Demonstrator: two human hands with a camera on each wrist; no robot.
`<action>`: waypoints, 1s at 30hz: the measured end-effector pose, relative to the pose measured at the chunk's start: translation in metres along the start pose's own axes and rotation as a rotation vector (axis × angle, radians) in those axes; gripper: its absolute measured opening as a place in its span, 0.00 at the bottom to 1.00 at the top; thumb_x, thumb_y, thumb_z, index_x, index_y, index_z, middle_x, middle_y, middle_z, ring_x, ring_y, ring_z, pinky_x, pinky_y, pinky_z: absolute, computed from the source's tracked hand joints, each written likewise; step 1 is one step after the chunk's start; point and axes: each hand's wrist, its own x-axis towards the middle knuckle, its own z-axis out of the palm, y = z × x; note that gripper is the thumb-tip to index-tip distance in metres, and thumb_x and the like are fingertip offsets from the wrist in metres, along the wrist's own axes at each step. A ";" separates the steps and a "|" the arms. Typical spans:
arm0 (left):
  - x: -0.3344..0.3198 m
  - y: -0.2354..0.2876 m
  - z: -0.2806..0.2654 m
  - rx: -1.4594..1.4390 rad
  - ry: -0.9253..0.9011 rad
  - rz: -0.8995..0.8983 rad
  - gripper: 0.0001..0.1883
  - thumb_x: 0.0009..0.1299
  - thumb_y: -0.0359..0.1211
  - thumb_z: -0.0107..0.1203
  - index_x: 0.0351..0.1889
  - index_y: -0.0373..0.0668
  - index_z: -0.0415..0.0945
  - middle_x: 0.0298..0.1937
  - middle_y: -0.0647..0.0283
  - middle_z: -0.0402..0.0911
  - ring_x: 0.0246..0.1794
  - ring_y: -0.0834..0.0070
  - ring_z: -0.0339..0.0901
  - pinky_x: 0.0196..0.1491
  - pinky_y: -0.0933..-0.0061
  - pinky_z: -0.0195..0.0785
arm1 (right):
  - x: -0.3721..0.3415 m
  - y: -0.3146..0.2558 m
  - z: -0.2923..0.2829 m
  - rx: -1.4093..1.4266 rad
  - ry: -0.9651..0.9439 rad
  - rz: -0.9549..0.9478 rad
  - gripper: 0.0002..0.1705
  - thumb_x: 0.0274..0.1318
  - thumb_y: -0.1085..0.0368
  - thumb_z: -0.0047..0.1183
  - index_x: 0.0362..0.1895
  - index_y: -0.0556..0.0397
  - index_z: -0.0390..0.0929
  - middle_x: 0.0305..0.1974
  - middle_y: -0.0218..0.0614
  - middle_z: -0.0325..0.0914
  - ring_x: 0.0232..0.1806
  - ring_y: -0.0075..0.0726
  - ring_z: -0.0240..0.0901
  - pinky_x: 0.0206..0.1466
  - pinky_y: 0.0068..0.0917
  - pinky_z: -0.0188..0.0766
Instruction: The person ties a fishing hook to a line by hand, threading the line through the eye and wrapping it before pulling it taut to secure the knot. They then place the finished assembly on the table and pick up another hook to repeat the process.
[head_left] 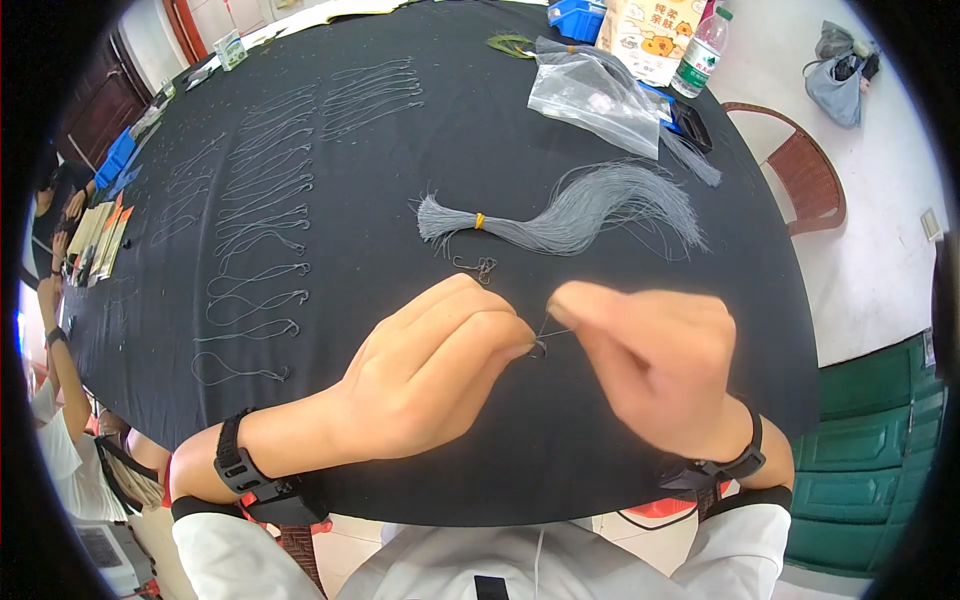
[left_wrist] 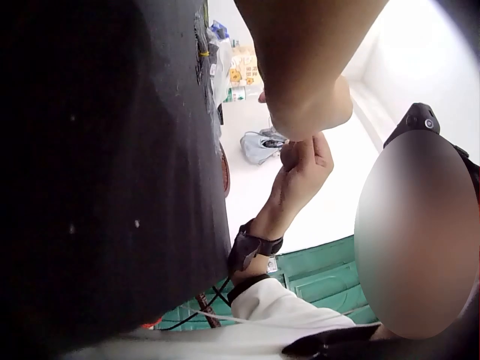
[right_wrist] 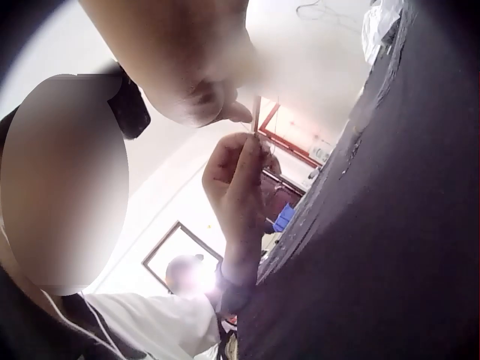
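Observation:
Both hands are raised over the black cloth near the table's front. My left hand (head_left: 430, 370) pinches a small dark hook (head_left: 539, 349) between thumb and forefinger. Thin grey line runs from the hook toward my right hand (head_left: 655, 365), whose thumb and forefinger pinch it a short way to the right. Beyond the hands lie a few loose hooks (head_left: 480, 268) and a bundle of grey line (head_left: 560, 225) bound with a yellow tie. In the left wrist view my right hand (left_wrist: 304, 172) shows, and in the right wrist view my left hand (right_wrist: 236, 180); the line is too small to follow there.
Rows of looped grey lines with hooks (head_left: 265, 240) lie on the left of the black table (head_left: 380, 220). A plastic bag (head_left: 595, 100), a water bottle (head_left: 703, 55) and blue box (head_left: 577, 18) stand at the back right. Another person (head_left: 60, 210) sits at the far left.

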 end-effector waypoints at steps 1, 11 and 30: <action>0.000 0.000 0.000 -0.023 0.007 0.004 0.11 0.53 0.13 0.60 0.33 0.31 0.75 0.31 0.54 0.77 0.27 0.65 0.75 0.28 0.72 0.68 | 0.000 0.005 0.004 0.073 0.014 0.047 0.12 0.44 0.76 0.59 0.38 0.55 0.80 0.22 0.40 0.78 0.18 0.39 0.76 0.20 0.27 0.68; 0.000 0.005 -0.002 -0.155 -0.074 -0.234 0.11 0.56 0.15 0.61 0.35 0.34 0.77 0.32 0.56 0.80 0.32 0.67 0.78 0.35 0.72 0.70 | -0.003 0.017 0.012 0.287 0.009 0.224 0.08 0.48 0.76 0.58 0.36 0.55 0.82 0.25 0.42 0.80 0.19 0.33 0.77 0.20 0.21 0.67; 0.001 0.006 -0.002 -0.073 0.094 -0.049 0.12 0.53 0.11 0.56 0.34 0.31 0.74 0.28 0.55 0.77 0.25 0.69 0.74 0.26 0.75 0.66 | -0.003 0.012 0.012 1.207 -0.465 0.863 0.10 0.60 0.66 0.55 0.39 0.58 0.83 0.28 0.24 0.80 0.23 0.07 0.60 0.23 0.12 0.51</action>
